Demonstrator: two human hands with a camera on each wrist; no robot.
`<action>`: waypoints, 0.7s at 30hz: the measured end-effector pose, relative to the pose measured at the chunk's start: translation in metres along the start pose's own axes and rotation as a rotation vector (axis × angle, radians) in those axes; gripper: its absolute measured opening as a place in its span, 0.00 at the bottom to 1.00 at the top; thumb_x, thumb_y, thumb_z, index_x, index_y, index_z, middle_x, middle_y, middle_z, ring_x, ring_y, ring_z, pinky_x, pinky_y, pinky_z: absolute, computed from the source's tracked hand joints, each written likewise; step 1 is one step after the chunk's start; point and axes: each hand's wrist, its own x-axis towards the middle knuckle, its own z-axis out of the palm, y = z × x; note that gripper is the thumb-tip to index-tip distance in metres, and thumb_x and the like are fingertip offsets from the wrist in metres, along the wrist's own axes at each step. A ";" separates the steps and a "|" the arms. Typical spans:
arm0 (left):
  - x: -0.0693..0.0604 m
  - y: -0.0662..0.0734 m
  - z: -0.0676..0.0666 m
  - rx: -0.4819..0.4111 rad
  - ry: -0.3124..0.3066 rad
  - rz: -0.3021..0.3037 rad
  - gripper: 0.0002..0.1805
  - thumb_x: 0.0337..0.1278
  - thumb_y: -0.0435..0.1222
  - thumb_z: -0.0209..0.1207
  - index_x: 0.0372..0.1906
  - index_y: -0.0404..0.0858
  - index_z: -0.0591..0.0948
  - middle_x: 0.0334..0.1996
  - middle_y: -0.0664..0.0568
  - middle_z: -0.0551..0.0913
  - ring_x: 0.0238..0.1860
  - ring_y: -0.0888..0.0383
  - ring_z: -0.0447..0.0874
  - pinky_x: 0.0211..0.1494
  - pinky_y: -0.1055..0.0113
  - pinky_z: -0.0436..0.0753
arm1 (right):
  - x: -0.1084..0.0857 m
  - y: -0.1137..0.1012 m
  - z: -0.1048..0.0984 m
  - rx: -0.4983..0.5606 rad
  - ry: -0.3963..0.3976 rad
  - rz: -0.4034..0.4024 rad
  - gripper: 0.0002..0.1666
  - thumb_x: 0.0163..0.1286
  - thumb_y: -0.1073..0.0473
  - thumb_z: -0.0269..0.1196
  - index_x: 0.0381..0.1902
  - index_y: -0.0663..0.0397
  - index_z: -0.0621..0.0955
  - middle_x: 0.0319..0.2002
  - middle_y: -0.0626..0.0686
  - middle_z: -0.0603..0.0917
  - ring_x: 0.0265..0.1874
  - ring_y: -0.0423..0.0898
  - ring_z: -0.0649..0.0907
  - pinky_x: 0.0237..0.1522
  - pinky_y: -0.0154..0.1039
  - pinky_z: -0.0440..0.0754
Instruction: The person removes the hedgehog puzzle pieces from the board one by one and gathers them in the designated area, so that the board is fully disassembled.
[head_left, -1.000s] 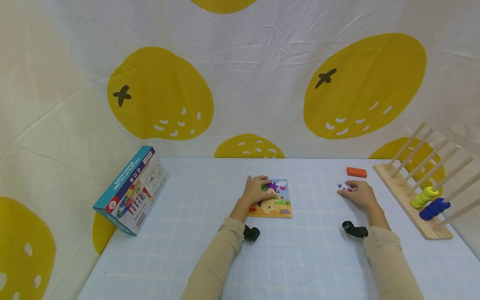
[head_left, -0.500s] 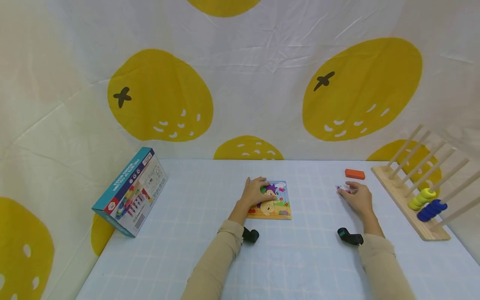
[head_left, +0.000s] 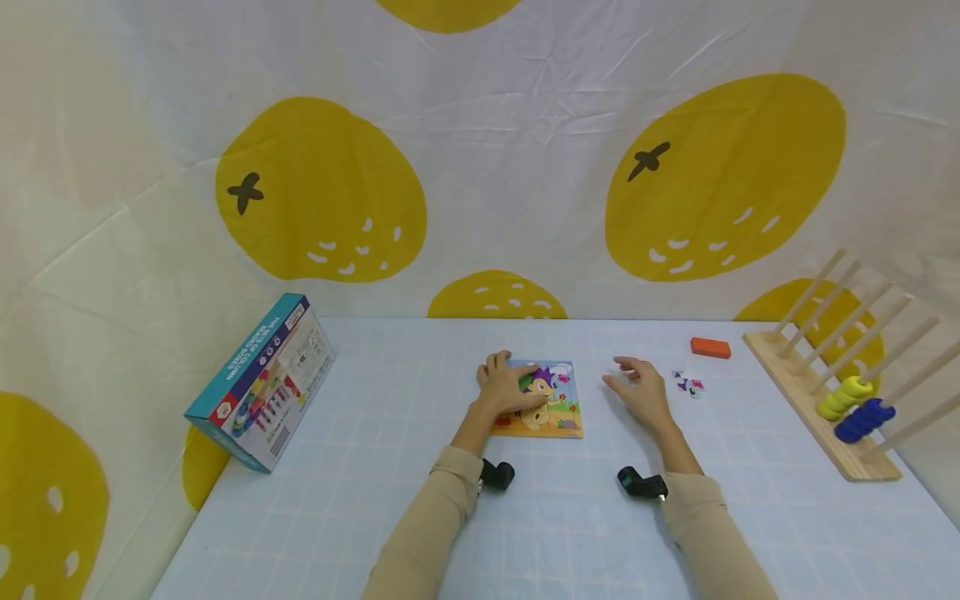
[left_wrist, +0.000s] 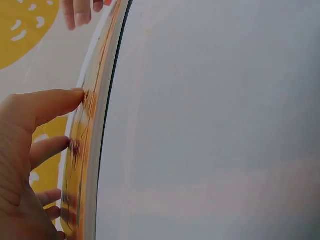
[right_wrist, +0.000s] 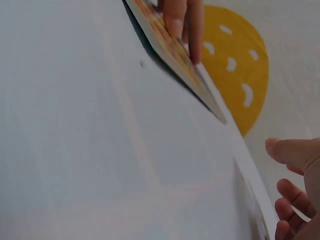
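Note:
A square jigsaw puzzle board (head_left: 562, 417) with a purple-haired cartoon figure lies flat on the table. My left hand (head_left: 504, 385) rests on its left part, thumb and fingertips touching the picture and covering some of it. In the left wrist view, the thumb (left_wrist: 60, 105) meets the board's face near its edge. My right hand (head_left: 641, 392) hovers right of the board, fingers loosely bent, holding nothing; the right wrist view shows its thumb (right_wrist: 290, 152) apart from the other fingers. Small puzzle pieces (head_left: 687, 384), white with pink and dark marks, lie right of that hand.
An orange-red block (head_left: 710, 347) lies behind the pieces. On the right stands a wooden peg rack (head_left: 817, 400) with yellow rings (head_left: 843, 398) and blue rings (head_left: 864, 421). A toy box (head_left: 262, 383) stands at the left, and a patterned cloth (head_left: 517, 167) hangs behind.
My right hand has left the small puzzle pieces and moved left toward the board, with nothing in it. The pieces now show uncovered. My left hand stays on the board, its fingers slightly shifted.

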 end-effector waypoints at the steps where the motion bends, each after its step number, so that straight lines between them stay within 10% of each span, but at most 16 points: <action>1: -0.001 -0.001 -0.001 -0.012 0.007 0.008 0.38 0.44 0.63 0.59 0.64 0.55 0.72 0.67 0.40 0.58 0.66 0.44 0.51 0.62 0.46 0.57 | 0.001 -0.005 0.006 0.010 -0.013 -0.004 0.27 0.63 0.57 0.64 0.56 0.66 0.74 0.49 0.67 0.76 0.47 0.60 0.75 0.49 0.55 0.73; 13: -0.016 -0.023 -0.006 -0.192 0.052 0.064 0.40 0.43 0.54 0.67 0.62 0.38 0.74 0.68 0.39 0.62 0.69 0.40 0.57 0.68 0.46 0.60 | 0.017 -0.043 0.058 0.122 -0.127 -0.171 0.26 0.59 0.63 0.68 0.54 0.69 0.76 0.46 0.67 0.79 0.44 0.60 0.77 0.49 0.55 0.76; 21: -0.021 -0.028 -0.003 -0.204 0.091 0.090 0.37 0.47 0.52 0.65 0.61 0.37 0.74 0.67 0.39 0.64 0.68 0.40 0.59 0.67 0.45 0.63 | 0.028 -0.055 0.081 -0.031 -0.178 -0.212 0.25 0.59 0.56 0.68 0.52 0.63 0.80 0.48 0.64 0.80 0.49 0.62 0.77 0.51 0.62 0.69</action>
